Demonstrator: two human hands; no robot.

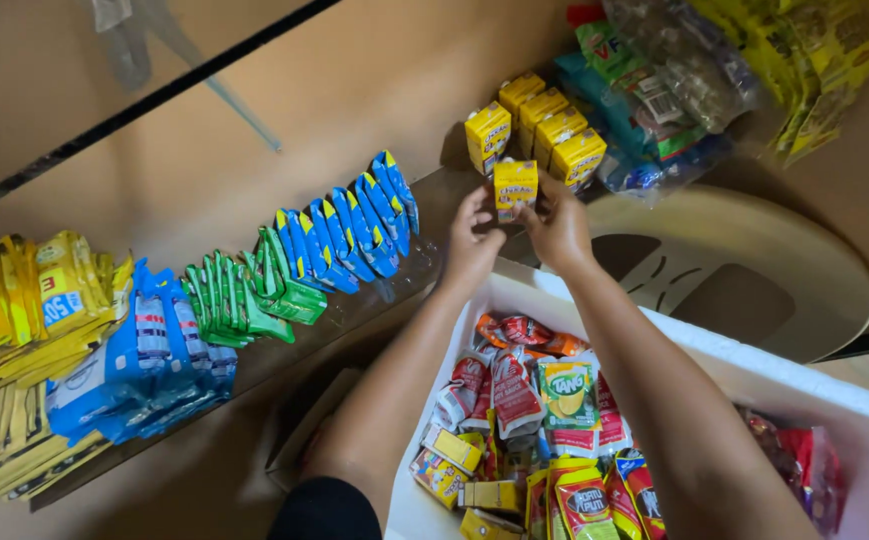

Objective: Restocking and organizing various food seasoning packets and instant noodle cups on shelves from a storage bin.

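Yellow carton (515, 187) sits pinched between your 2 hands, upright, its long axis standing nearly vertical and its printed face turned toward you; your left hand (470, 245) closes on its left lower edge with fingertips curled in, and your right hand (557, 228) closes on its right edge, thumb and fingers narrow around the side; both hands are about equally near, since each already touches it, so neither has to reach. You hold it just above the shelf (434, 200), directly in front of the row of 4 matching yellow cartons (544, 128); that row runs diagonally up and to the right, away from you, and the held carton lies at its near, lower-left end, close to the nearest carton but apart from it as far as the view shows. Left of your hands, along the same shelf, blue sachets (349, 225), green sachets (239, 295) and more blue and yellow packets stand in leaning rows; they are well apart from the carton. Below your forearms the white box (854, 415) holds mixed packets and a few more small yellow cartons (451, 462); a round wooden board (754, 265) lies to the right of your right hand.
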